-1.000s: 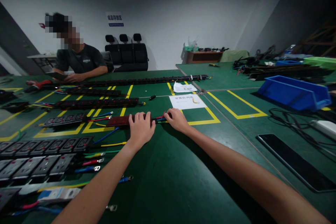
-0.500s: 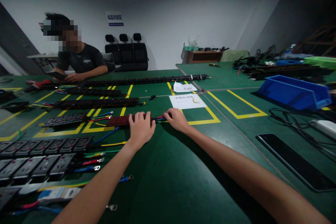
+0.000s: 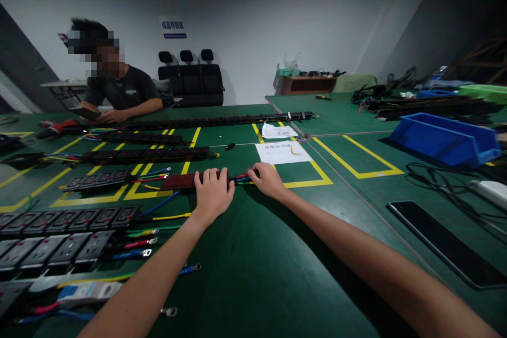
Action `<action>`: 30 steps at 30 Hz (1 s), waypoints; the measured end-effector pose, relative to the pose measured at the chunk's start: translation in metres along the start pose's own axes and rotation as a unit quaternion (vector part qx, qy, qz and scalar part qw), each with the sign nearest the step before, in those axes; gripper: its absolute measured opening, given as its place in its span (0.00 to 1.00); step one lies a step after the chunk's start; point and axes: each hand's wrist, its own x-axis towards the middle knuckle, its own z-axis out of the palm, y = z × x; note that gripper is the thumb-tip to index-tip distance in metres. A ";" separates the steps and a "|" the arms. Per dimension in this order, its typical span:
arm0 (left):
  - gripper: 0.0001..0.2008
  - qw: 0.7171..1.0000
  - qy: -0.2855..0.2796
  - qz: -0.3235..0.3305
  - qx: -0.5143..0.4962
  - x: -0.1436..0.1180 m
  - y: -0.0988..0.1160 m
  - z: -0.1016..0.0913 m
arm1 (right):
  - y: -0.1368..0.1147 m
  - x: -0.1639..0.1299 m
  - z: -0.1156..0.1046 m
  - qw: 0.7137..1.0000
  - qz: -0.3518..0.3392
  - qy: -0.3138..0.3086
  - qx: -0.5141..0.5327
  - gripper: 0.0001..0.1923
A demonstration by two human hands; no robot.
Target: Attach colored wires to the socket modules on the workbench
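Note:
My left hand [image 3: 214,190] lies over the right end of a dark red, flat socket strip [image 3: 178,182], its fingers curled over the far edge. From that end runs a short bundle of coloured wires [image 3: 240,178]. My right hand [image 3: 268,179] pinches the wires' right end between closed fingers; the tips are partly hidden. Left of the strip sits a black socket module [image 3: 98,180] with thin leads ending in ring terminals. Nearer to me lie a longer black socket strip [image 3: 71,220] and a grey-faced socket strip [image 3: 59,251] with thick lugged wires.
Paper labels [image 3: 283,153] lie beyond my right hand. A blue bin [image 3: 443,139], black cables [image 3: 443,190] and a phone [image 3: 447,243] are on the right. Long black strips [image 3: 222,121] stretch across the back of the green table. A person [image 3: 122,87] sits at the far left.
My hands, the red strip and the wires stay practically where they were. The seated person's head has shifted very slightly to the right.

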 end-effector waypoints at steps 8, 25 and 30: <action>0.25 1.000 0.013 0.002 0.010 0.000 0.000 0.003 | -0.001 0.000 0.000 1.000 0.006 -0.003 -0.012 0.14; 0.25 1.000 0.006 0.003 0.004 0.000 0.000 0.002 | 0.000 0.000 0.000 1.000 0.004 0.000 -0.009 0.15; 0.25 1.000 0.009 0.003 0.005 0.000 -0.001 0.003 | 0.000 0.000 0.000 1.000 0.005 0.003 -0.002 0.15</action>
